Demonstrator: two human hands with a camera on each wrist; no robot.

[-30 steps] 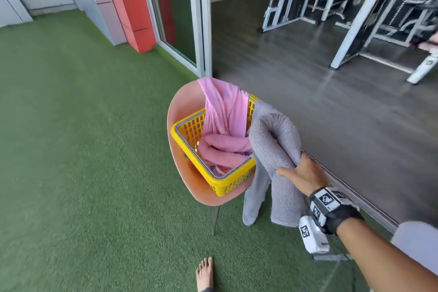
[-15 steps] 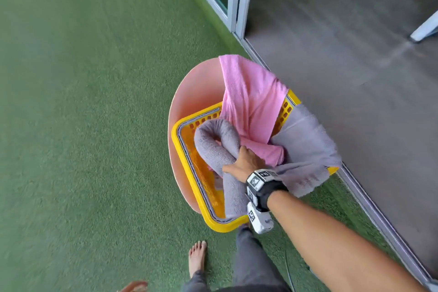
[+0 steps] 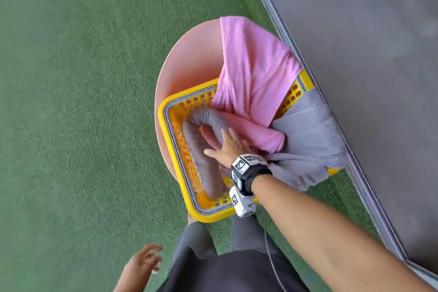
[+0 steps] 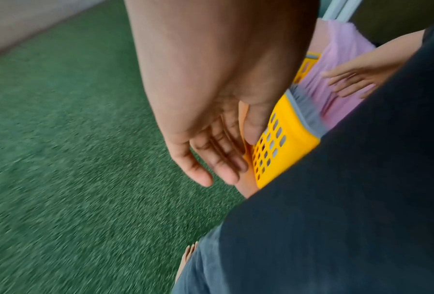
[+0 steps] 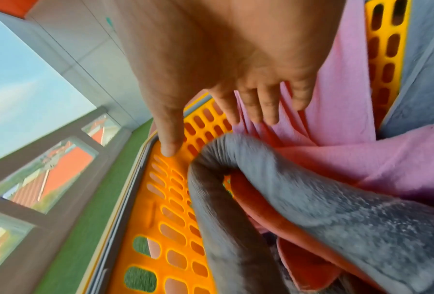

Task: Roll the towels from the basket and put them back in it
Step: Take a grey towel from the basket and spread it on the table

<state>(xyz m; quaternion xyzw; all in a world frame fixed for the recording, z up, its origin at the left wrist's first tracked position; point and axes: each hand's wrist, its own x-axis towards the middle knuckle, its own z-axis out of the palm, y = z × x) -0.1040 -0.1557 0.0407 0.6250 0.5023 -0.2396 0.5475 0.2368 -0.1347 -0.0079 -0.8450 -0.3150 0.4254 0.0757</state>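
Note:
A yellow slotted basket (image 3: pixel 175 161) (image 4: pixel 283 147) (image 5: pixel 160 214) sits on a pink chair seat (image 3: pixel 189 54). Inside it lies a rolled grey towel (image 3: pixel 201 147) (image 5: pixel 273 189), bent into a U along the left wall. My right hand (image 3: pixel 228 147) (image 5: pixel 235 83) hovers just above the roll with fingers spread and straight, holding nothing. A pink towel (image 3: pixel 253 64) (image 5: pixel 341 111) (image 4: pixel 336 79) drapes over the basket's far rim, with a pink roll under it. A loose grey towel (image 3: pixel 310 140) hangs over the right rim. My left hand (image 3: pixel 144 261) (image 4: pixel 218 151) hangs relaxed and empty beside my leg.
Green artificial turf (image 3: pixel 71 125) surrounds the chair. A sliding door track (image 3: pixel 355 168) and a dark wooden floor (image 3: pixel 367 42) run along the right. My legs (image 3: pixel 213 244) stand directly against the basket's near edge.
The right hand carried the grey roll from beside the chair into the basket, then let it go and opened. The head view tilted down and closer.

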